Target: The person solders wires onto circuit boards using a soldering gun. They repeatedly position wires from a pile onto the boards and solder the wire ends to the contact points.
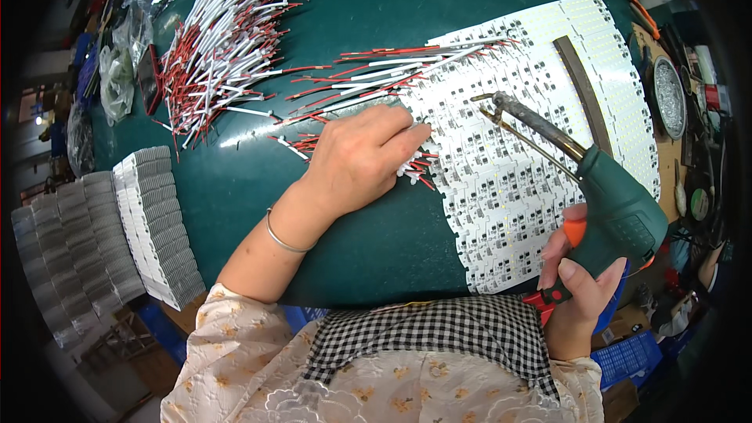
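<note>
We see the soldering gun (623,200) on the right, its tip above the left part of the white boards (501,211). Our right hand (583,290) wraps the gun's handle, fingers closed, one beside the orange trigger (575,232). At the boards' left edge, our left hand (364,149) bends over some wire ends (421,168), fingers curled together; we cannot tell whether the hidden fingertips pinch one. Just beyond it, a loose row of wires (392,72) reaches onto the boards; further left lies a big red-and-white pile (223,51). A dark strip (584,92) rests on the boards' far right part. On the near left we see stacks (157,227), and nearest us a checked apron (431,337).
</note>
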Motion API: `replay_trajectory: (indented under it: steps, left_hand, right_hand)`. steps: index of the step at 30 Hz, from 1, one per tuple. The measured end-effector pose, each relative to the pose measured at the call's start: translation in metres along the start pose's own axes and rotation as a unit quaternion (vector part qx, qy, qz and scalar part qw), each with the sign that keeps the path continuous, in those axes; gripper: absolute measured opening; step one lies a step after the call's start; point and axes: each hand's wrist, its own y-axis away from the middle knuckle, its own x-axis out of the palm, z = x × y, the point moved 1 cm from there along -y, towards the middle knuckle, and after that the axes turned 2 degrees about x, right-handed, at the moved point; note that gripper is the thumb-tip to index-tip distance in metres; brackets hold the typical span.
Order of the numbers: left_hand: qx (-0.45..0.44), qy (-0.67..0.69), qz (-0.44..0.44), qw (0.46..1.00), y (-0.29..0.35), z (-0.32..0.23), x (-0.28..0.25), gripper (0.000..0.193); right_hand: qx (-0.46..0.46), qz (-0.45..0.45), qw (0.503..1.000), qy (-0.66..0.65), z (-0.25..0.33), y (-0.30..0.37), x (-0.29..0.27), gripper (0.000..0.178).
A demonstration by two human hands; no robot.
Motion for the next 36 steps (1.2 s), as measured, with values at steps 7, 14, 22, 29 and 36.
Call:
replay_trajectory:
  steps: [7, 14, 22, 29, 36]
  left_hand:
    - [-0.006, 0.053, -0.001, 0.999, -0.011, 0.003, -0.007, 0.042]
    - [-0.078, 0.042, -0.033, 0.995, -0.021, -0.009, -0.01, 0.036]
    - [-0.11, 0.065, -0.011, 0.992, -0.016, 0.0, 0.005, 0.047]
    - [-0.099, 0.043, -0.033, 0.994, -0.016, -0.001, 0.008, 0.051]
    - [-0.061, 0.0, -0.071, 0.996, -0.015, -0.003, 0.011, 0.041]
  right_hand:
    - [-0.122, -0.063, 0.98, 0.142, 0.021, 0.013, -0.025, 0.064]
    - [-0.027, 0.028, 0.991, 0.128, 0.048, 0.002, -0.035, 0.062]
    - [0.047, -0.001, 0.998, 0.047, 0.02, 0.003, -0.014, 0.065]
    - [0.052, -0.012, 0.998, 0.035, 0.015, -0.001, -0.014, 0.064]
    - [0.052, -0.009, 0.998, 0.029, 0.011, -0.003, -0.006, 0.063]
